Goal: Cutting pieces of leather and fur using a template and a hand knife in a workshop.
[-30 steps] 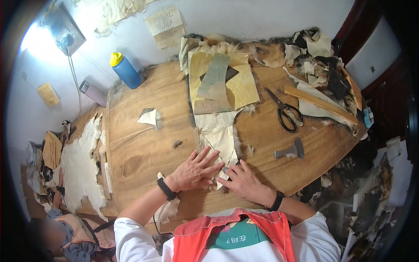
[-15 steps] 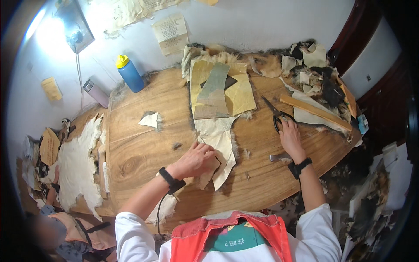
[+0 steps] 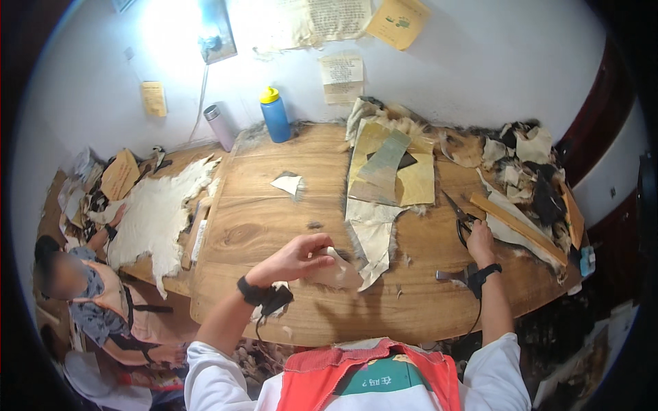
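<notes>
My left hand point(image 3: 296, 260) is closed on a small pale piece of hide point(image 3: 337, 275) at the near middle of the wooden table point(image 3: 253, 226). My right hand point(image 3: 482, 243) grips the handles of black scissors point(image 3: 460, 216), whose blades point away to the far left. Between my hands lies a long strip of cream-coloured hide point(image 3: 373, 233) with dark fur at its edge. Yellowish flat sheets point(image 3: 419, 179) rest on its far part, with a grey-green strip point(image 3: 388, 164) across them. By my right wrist is a small metal tool point(image 3: 447, 275), partly hidden.
A wooden bar point(image 3: 517, 229) and piled fur scraps point(image 3: 538, 154) are at the right. A blue bottle point(image 3: 275, 120) and a pink flask point(image 3: 219, 129) stand along the wall. One small fur scrap point(image 3: 289, 183) lies left of centre. At far left, another person point(image 3: 113, 294) touches a large hide point(image 3: 154, 226).
The view has turned left. My left hand has drawn the small piece of hide left, away from the long strip. My right hand stays at the scissors' handles.
</notes>
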Available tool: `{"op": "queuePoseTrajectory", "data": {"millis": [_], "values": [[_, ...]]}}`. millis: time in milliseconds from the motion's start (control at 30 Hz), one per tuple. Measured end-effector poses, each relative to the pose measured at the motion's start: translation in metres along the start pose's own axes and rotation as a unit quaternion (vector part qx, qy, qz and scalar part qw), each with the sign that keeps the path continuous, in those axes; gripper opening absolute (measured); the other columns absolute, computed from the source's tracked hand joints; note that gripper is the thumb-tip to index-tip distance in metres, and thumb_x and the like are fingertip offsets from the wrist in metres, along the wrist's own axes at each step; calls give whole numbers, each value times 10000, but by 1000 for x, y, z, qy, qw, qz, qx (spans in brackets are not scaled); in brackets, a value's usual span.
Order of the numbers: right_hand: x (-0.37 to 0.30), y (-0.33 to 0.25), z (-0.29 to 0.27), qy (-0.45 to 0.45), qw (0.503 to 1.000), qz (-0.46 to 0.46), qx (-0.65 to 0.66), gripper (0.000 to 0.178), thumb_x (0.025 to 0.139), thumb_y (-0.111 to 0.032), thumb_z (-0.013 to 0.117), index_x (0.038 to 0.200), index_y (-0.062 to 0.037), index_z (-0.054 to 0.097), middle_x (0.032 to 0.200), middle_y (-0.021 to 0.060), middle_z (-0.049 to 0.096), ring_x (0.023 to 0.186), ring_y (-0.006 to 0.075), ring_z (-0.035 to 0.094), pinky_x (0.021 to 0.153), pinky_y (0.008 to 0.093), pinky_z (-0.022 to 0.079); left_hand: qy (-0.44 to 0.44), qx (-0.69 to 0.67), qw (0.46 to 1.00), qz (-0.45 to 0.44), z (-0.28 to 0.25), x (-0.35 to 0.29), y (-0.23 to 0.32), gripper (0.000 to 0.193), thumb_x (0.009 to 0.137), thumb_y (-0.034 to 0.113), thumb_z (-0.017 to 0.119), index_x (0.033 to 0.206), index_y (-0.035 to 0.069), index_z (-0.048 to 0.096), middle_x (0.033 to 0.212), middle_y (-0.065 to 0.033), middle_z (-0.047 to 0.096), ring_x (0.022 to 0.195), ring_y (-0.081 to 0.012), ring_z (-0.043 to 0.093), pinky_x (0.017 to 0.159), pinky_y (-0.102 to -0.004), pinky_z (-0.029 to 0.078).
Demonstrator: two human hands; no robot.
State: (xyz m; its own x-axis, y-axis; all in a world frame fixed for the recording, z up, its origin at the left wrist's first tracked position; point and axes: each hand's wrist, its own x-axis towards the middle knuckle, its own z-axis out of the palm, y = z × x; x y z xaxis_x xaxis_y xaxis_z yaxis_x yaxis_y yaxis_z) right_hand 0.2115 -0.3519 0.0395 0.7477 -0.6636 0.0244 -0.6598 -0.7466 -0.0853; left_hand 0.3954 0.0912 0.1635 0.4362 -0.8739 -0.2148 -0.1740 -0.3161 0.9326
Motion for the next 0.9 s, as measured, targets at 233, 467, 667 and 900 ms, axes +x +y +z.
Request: {"op": "queuePoseTrajectory", "data": {"millis": [233, 467, 667, 900], "values": [[-25, -3, -48, 82, 996, -23, 31, 272, 802, -128, 684, 1009, 23, 591, 974, 212, 643, 873, 403, 639, 772, 452, 518, 104, -233, 965, -54, 65, -33, 27, 349, 954, 187, 663, 1236, -9, 599, 1061, -7, 662, 943, -61, 588, 817, -224, 472], [-152, -33, -89, -367, 697, -38, 614, 360, 827, -270, 749, 1030, -32, 571, 846, 90, 646, 710, 196, 612, 672, 342, 488, 89, -284, 952, -68, 133, -19, 48, 230, 936, 203, 685, 1065, 13, 665, 944, 14, 666, 834, -45, 591, 733, -213, 482], [-194, -15, -96, -341, 793, -271, 425, 497, 824, -428, 723, 1061, -31, 539, 799, 155, 578, 765, 325, 588, 687, 401, 451, 78, -313, 945, -46, 172, -11, 65, 158, 946, 171, 662, 1038, 46, 633, 918, 38, 633, 839, -29, 582, 721, -203, 478], [-208, 14, -88, -336, 763, -311, 456, 550, 858, -536, 661, 1000, -26, 510, 760, 192, 553, 741, 394, 573, 655, 433, 428, 162, -298, 941, 7, 200, -1, 65, 88, 923, 119, 664, 924, 43, 620, 839, 56, 595, 761, -5, 520, 653, -182, 431]]}}
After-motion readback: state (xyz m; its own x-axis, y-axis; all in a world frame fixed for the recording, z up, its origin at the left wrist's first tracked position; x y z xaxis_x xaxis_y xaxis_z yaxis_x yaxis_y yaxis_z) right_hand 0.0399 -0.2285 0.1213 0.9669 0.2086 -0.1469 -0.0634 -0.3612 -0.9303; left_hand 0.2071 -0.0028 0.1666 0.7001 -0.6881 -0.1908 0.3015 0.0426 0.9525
